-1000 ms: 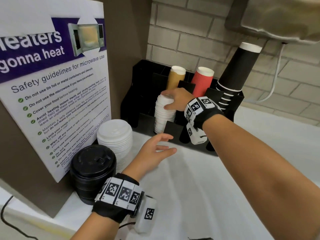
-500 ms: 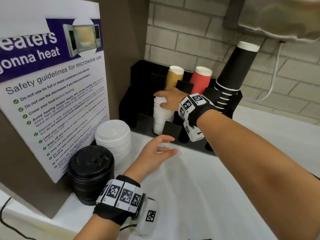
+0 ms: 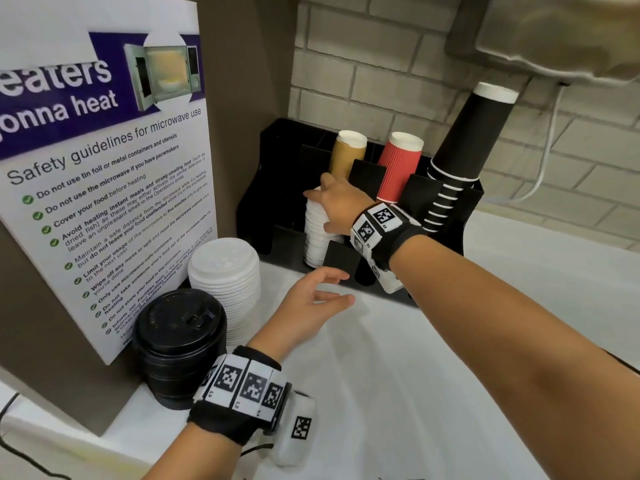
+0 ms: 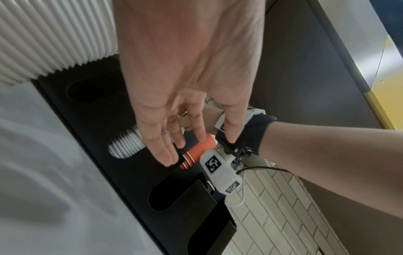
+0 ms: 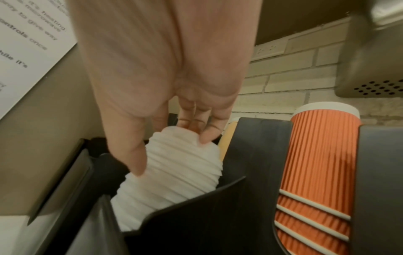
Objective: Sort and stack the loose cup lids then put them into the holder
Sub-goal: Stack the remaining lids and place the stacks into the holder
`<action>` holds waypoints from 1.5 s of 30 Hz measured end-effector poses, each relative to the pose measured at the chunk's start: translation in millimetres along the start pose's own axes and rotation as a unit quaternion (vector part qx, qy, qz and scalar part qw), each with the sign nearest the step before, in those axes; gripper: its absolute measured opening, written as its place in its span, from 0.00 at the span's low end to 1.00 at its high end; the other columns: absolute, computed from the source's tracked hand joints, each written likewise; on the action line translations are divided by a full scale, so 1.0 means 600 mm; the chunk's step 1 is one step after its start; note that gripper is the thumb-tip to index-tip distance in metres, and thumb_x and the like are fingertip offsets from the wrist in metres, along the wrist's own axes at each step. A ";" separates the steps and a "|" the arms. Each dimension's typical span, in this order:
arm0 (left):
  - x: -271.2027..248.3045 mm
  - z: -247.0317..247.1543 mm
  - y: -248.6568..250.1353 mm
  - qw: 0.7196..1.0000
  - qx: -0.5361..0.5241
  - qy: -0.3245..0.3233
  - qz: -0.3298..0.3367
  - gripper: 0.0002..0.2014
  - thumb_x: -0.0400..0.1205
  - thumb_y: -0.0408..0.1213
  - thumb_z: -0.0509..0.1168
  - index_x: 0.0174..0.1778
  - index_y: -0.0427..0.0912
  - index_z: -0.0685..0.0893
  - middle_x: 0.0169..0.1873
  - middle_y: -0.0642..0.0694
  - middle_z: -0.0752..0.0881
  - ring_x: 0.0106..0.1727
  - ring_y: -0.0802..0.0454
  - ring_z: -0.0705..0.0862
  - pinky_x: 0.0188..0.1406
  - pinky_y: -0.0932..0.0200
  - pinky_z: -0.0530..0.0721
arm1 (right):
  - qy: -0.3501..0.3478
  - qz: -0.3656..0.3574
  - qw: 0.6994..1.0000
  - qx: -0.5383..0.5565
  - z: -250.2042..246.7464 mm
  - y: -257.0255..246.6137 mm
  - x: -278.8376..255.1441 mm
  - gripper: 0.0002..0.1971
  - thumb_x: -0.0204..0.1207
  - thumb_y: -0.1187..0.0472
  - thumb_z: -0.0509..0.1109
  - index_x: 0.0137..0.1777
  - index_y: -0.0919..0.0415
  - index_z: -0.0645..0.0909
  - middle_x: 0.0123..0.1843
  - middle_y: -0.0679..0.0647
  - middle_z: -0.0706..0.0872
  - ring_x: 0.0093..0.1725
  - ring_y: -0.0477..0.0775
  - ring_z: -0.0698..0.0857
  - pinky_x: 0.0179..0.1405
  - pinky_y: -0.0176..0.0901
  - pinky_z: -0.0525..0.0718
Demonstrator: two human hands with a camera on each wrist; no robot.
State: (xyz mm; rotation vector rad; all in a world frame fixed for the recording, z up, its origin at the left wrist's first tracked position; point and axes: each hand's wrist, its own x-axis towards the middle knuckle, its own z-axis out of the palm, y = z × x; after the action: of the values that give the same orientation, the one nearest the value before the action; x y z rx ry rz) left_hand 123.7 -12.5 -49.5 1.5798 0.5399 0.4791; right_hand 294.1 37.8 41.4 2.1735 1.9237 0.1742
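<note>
Nearest, just left of the left wrist: a stack of black cup lids (image 3: 180, 344) on the white counter (image 3: 398, 393), with a taller stack of white lids (image 3: 225, 285) touching behind it, both below the microwave safety poster (image 3: 104, 188). Left hand (image 3: 311, 306) above the counter, fingers spread and relaxed, holding nothing, just short of the black holder (image 3: 346, 261). Beyond it, right hand (image 3: 341, 206) on top of a stack of small white lids (image 5: 172, 174) standing in a front compartment of the holder, fingers over the top lid and thumb down the side, gripping. Behind and right of that hand: tan cups (image 3: 348, 154), red ribbed cups (image 3: 398, 164), tilted black cups (image 3: 464, 140).
</note>
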 end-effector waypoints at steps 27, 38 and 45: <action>-0.137 -0.176 0.189 0.732 0.639 -0.038 -0.233 0.34 0.73 0.54 0.77 0.71 0.41 0.78 0.60 0.45 0.84 0.61 0.44 0.83 0.60 0.49 0.82 | -0.221 -0.171 0.869 0.409 0.093 -0.280 -0.168 0.26 0.78 0.53 0.72 0.72 0.64 0.73 0.68 0.59 0.81 0.67 0.57 0.80 0.69 0.48 0.77; -0.146 -0.154 0.136 0.689 0.675 -0.072 -0.254 0.37 0.69 0.46 0.81 0.72 0.43 0.75 0.62 0.43 0.80 0.62 0.43 0.81 0.55 0.51 0.84 | -0.204 -0.124 0.822 0.517 0.107 -0.280 -0.162 0.42 0.72 0.52 0.78 0.81 0.54 0.58 0.71 0.53 0.79 0.66 0.51 0.80 0.70 0.46 0.78; -0.129 -0.115 0.131 0.725 0.664 -0.093 -0.158 0.38 0.66 0.42 0.82 0.69 0.48 0.70 0.61 0.46 0.77 0.57 0.45 0.81 0.42 0.54 0.76 | -0.179 -0.094 0.875 0.441 0.103 -0.209 -0.182 0.41 0.60 0.43 0.84 0.72 0.48 0.72 0.62 0.47 0.82 0.55 0.45 0.84 0.59 0.41 0.84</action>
State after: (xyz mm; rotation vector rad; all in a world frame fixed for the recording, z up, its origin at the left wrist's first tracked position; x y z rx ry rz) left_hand 25.2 -8.1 35.1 2.7633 1.0930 -0.5181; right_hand 174.1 -62.4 -42.6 2.1861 2.1855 -1.2823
